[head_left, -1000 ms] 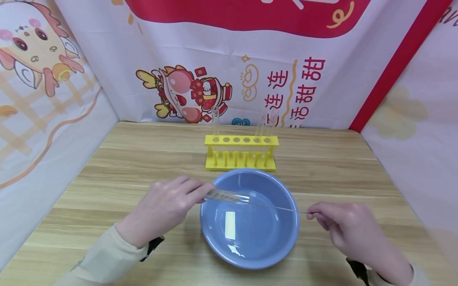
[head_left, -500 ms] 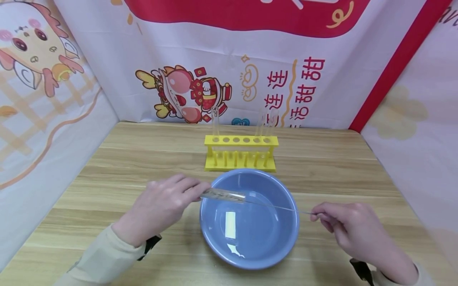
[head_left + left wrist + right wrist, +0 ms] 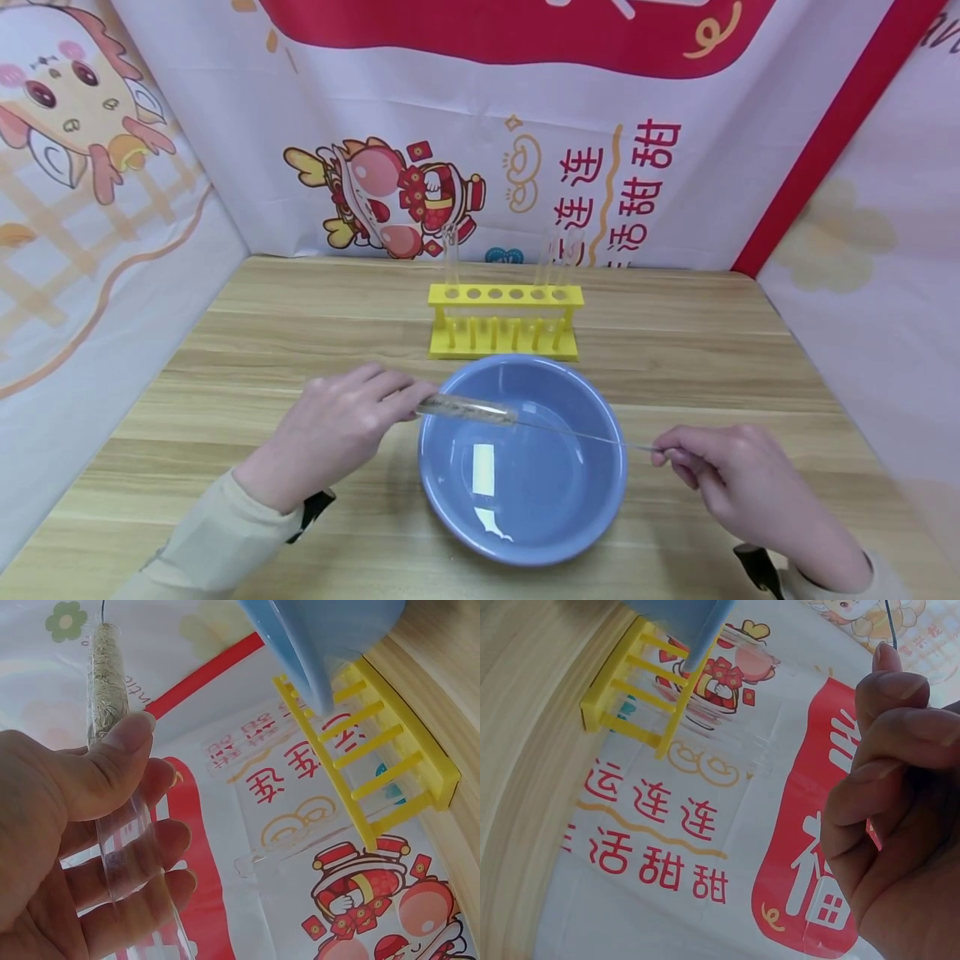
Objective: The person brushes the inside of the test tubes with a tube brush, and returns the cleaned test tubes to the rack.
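Fingers of the left hand [image 3: 333,427] gripped a clear, slim test tube [image 3: 498,411] partly over a round blue basin [image 3: 532,504]; the right hand [image 3: 738,475] pinched the thin wire [image 3: 640,447] of a pale-bristled brush [image 3: 109,682] inside. Jerky tugging could have wrenched the tube free.

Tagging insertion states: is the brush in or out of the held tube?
In: the left wrist view shows the bristles of the brush inside the clear tube, its wire leading out.
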Tool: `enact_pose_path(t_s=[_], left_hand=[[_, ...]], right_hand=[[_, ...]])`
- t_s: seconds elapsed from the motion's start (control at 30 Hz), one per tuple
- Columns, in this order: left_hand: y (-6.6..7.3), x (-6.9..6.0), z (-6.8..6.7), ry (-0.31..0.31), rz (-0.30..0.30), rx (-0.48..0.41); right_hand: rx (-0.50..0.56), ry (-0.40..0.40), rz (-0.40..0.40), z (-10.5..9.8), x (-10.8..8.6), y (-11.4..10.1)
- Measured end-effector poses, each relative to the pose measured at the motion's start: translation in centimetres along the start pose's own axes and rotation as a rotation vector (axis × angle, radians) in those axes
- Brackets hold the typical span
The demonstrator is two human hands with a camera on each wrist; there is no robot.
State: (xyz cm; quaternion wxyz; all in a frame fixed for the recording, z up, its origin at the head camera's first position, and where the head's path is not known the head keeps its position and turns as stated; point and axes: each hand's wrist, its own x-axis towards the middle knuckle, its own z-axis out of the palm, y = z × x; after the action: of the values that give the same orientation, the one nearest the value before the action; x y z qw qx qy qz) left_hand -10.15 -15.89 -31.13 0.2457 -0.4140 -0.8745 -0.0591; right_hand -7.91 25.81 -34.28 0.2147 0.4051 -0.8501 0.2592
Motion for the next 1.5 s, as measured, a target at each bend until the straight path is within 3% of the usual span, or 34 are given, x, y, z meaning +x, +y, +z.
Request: enact_pose_path(t_s=[0.3, 0.83, 1.27, 1.4, 1.5], left_hand=[[-0.2, -0.1, 0.1, -0.038, -0.026, 0.003], [-1.6, -0.7, 1.0, -0.004, -0.013, 0.012], [-3.8, -2.2, 1.7, -0.016, -0.030, 0.038], [-4.5, -2.5, 1.5, -0.015, -0.063, 0.058], [-4.6, -2.3, 1.4, -0.031, -0.043, 0.087]], right_hand=[[-0.058, 0.022, 0.009, 0.3, -0.3, 0.3], [-0.121, 0.018, 0.054, 0.5, -1.4, 1.4], [-0.200, 0.052, 0.106, 0.2, -4.4, 3.0], [-0.247, 0.067, 0.158, -0.7, -5.6, 3.3], [-0.271, 0.042, 0.193, -1.1, -6.0, 3.2]])
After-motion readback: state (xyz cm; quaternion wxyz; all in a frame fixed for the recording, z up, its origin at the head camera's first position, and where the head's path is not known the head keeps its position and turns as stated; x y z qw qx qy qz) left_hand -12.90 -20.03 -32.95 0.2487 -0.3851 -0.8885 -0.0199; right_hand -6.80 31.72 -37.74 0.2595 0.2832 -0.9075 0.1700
